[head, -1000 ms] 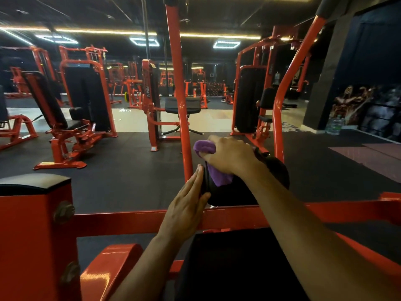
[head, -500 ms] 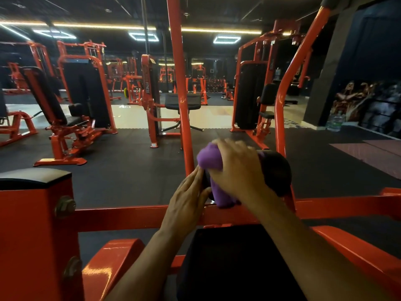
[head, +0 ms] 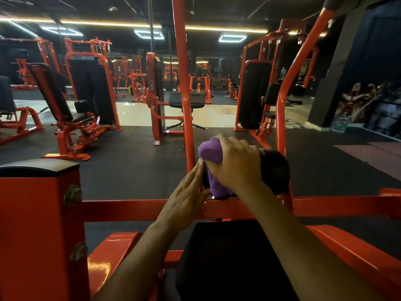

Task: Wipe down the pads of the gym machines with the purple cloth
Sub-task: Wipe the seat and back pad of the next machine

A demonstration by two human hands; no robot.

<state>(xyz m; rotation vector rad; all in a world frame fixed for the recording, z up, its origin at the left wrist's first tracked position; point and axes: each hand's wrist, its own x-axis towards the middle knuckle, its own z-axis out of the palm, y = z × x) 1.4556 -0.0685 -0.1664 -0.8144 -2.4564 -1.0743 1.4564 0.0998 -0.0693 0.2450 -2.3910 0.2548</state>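
Right hand (head: 235, 164) grips purple cloth (head: 211, 152) (bunched) on round pad (head: 276, 170); left hand (head: 186, 198) flat.

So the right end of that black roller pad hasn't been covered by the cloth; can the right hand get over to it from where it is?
Probably yes. The right hand grips the purple cloth on the roller pad, whose bare right end lies beside it with nothing between.

Dim gym, black rubber floor (head: 130, 170) with a pale glossy strip (head: 134, 114) behind. Orange-framed machines (head: 86, 101) with black pads all around. Ceiling LED strips (head: 225, 29), rectangular lights (head: 232, 38). Mural wall (head: 368, 105) right, water jug (head: 340, 122) beside it.
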